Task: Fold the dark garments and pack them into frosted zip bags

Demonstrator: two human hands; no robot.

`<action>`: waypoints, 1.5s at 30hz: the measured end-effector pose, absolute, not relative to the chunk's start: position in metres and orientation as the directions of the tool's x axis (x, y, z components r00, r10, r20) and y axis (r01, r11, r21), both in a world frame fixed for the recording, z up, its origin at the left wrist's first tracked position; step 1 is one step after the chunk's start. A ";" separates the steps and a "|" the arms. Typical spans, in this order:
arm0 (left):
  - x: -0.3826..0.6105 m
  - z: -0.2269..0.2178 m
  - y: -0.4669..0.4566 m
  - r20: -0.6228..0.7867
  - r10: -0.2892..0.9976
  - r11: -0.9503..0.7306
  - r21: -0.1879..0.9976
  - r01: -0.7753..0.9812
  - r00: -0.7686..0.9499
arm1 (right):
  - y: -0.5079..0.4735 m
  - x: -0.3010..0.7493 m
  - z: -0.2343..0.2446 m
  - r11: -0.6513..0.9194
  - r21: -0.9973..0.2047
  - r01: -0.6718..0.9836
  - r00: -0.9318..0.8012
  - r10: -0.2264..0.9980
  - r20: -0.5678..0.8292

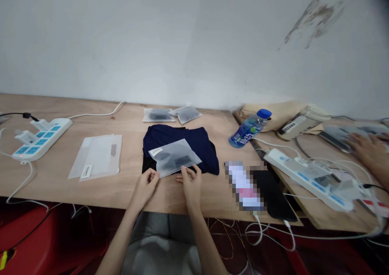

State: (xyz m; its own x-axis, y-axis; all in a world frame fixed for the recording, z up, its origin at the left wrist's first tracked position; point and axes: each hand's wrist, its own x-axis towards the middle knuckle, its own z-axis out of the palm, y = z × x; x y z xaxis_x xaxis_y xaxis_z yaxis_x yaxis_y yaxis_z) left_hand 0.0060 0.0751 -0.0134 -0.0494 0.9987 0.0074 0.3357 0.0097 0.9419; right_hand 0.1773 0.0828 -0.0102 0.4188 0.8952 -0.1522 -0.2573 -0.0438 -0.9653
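A frosted zip bag (174, 155) with a white label and a block of dark print lies over folded navy and black cloth (194, 134); something dark shows faintly through it. At the bag's lower left corner, my left hand (147, 184) is closed, thumb and finger pinching the edge. Along the lower right edge my right hand (191, 181) grips the same bag between thumb and fingers, the other fingers loosely bent. To the left lies a small stack of flat frosted bags (101, 155). Two filled frosted bags (158, 114) rest behind the cloth, near the wall.
A power strip (45, 139) sits at far left, another (306, 177) at right with cables. Right of the cloth are a blue-capped bottle (247, 129), a pixelated phone (244, 185), a black phone (273, 194) and a cup (299, 123). Another person's hand (369, 149) is on a keyboard.
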 end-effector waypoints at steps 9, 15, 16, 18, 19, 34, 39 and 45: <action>0.006 -0.012 0.075 -0.002 1.000 0.008 0.934 0.357 -0.017 | 0.090 0.199 0.002 -0.183 -0.919 -0.349 0.301 0.907 -0.295; 0.002 -0.007 0.075 -0.002 1.000 -0.010 0.911 0.413 0.029 | 0.089 0.210 0.014 -0.314 -0.894 -0.320 0.100 0.927 -0.361; 0.001 -0.006 0.075 -0.006 0.999 -0.010 0.908 0.419 0.036 | 0.088 0.211 0.014 -0.318 -0.897 -0.308 0.070 0.932 -0.354; 0.000 -0.006 0.076 -0.011 0.999 -0.009 0.905 0.425 0.045 | 0.086 0.213 0.012 -0.287 -0.911 -0.295 0.084 0.942 -0.324; 0.000 -0.006 0.076 -0.013 0.999 -0.007 0.905 0.425 0.045 | 0.086 0.213 0.010 -0.261 -0.921 -0.290 0.124 0.944 -0.307; -0.001 -0.004 0.075 -0.008 1.000 0.003 0.927 0.376 0.012 | 0.110 0.201 0.002 -0.246 -0.933 -0.265 0.183 0.937 -0.299; -0.014 -0.001 0.077 -0.009 0.999 0.028 0.914 0.406 -0.049 | 0.116 0.228 0.002 -0.140 -0.953 -0.270 0.340 0.912 -0.230; -0.022 0.019 0.078 0.009 1.000 -0.005 0.880 0.476 -0.007 | 0.109 0.241 0.011 -0.245 -0.943 -0.224 0.214 0.932 -0.293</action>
